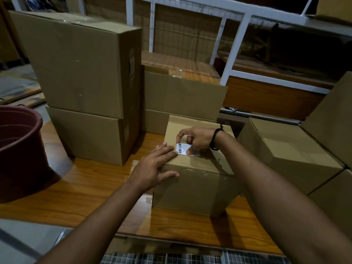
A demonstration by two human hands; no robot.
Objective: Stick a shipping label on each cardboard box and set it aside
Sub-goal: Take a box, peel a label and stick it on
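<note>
A closed cardboard box (198,185) stands on the wooden table in front of me. A small white shipping label (183,149) with a barcode lies on its top face. My left hand (156,164) rests flat on the box's near left corner, fingers straight, fingertips touching the label's left edge. My right hand (196,140), with a black band at the wrist, has curled fingers and the thumb pressing down on the label's right part, which it partly hides.
Two stacked cardboard boxes (85,88) stand at the left, another box (182,96) behind, and more boxes (293,153) at the right. A dark red bucket (21,149) sits at the far left. White shelving (236,46) lines the back. The wooden table (91,189) ends near me.
</note>
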